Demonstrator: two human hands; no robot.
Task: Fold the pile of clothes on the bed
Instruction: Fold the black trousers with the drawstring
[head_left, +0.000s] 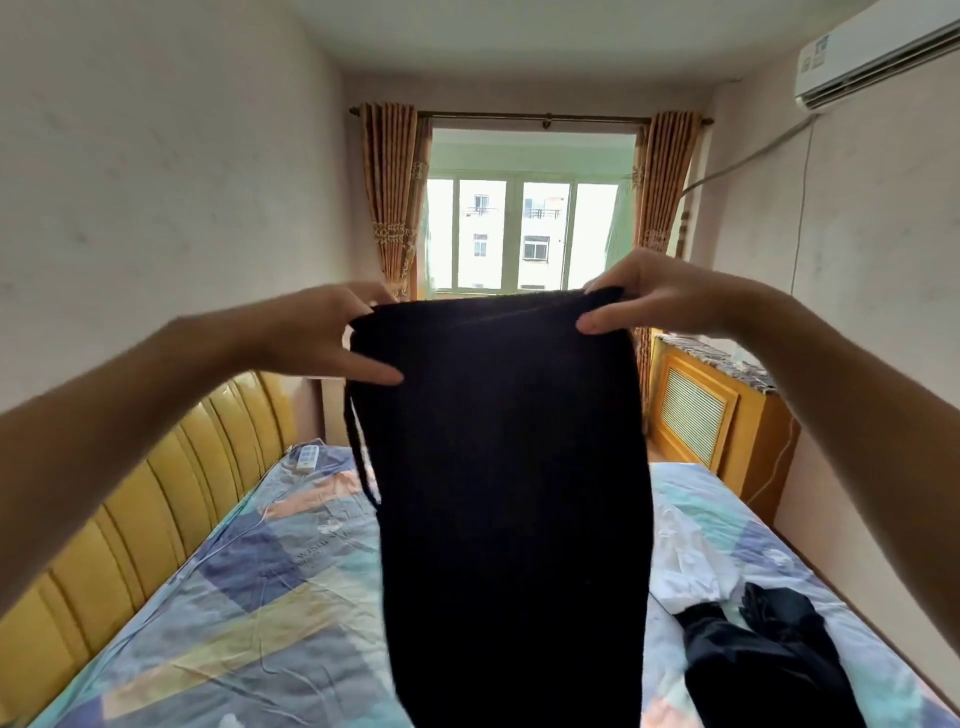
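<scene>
Holding one black garment with two hands: left hand, right hand.

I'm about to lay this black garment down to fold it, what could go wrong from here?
The black garment hangs only from the left hand and right hand pinching its top corners, so one corner could slip. Its dangling cord may get trapped inside the fold. It could land on the unfolded clothes.

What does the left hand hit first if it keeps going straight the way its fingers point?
The left hand points right along the black garment it already grips. Past that, probably the right hand at the other corner.
</scene>
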